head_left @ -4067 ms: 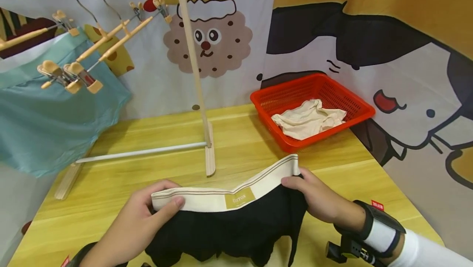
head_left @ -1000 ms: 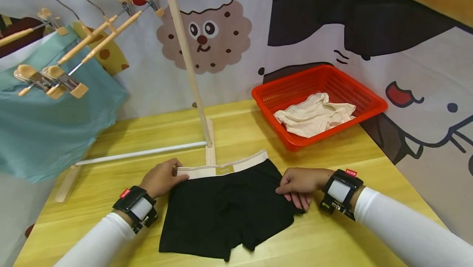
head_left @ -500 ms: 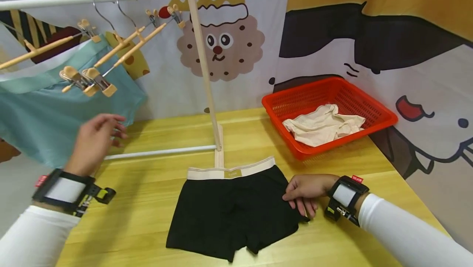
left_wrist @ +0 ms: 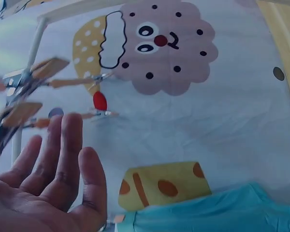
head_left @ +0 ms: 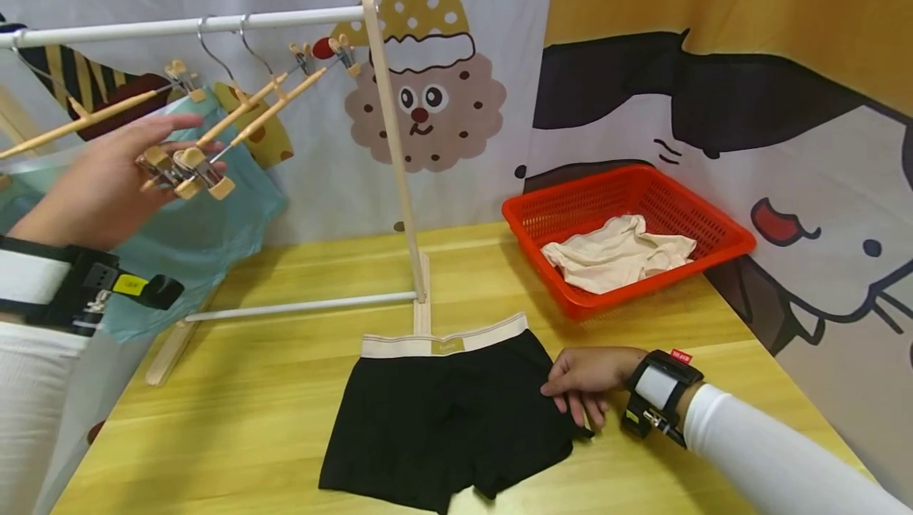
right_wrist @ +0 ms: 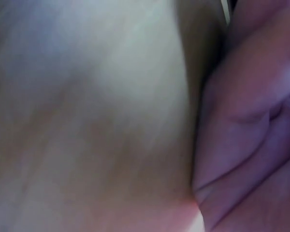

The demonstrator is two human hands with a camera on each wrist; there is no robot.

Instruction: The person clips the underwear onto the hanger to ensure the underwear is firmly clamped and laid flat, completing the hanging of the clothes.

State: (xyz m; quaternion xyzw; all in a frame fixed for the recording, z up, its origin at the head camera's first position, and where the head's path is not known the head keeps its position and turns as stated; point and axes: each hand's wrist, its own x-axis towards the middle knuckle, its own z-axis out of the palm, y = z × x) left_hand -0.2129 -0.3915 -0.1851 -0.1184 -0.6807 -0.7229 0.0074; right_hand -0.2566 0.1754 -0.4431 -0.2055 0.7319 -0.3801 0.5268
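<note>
A pair of black boxer shorts (head_left: 442, 420) with a cream waistband (head_left: 442, 343) lies flat on the yellow wooden table (head_left: 242, 396). My right hand (head_left: 574, 390) rests on the shorts' right edge with its fingers lying on the fabric. My left hand (head_left: 131, 162) is raised, fingers straight, just behind the clips of two wooden hangers (head_left: 187, 176) that hang from the white rail (head_left: 178, 26). In the left wrist view the left hand (left_wrist: 53, 164) is open and holds nothing, with the blurred hangers (left_wrist: 34, 92) beside it. The right wrist view is a blurred close-up of skin.
A teal garment (head_left: 196, 234) hangs on the rack at the left. The rack's wooden post (head_left: 392, 143) and foot stand just behind the shorts. A red basket (head_left: 713, 234) at the back right holds a cream garment (head_left: 616, 249). Printed cloth backdrops close the back and right.
My left hand let go of the waistband and rose up and left to the hanger clips. The shorts, held up earlier, now lie flat; my right hand stays at their right edge.
</note>
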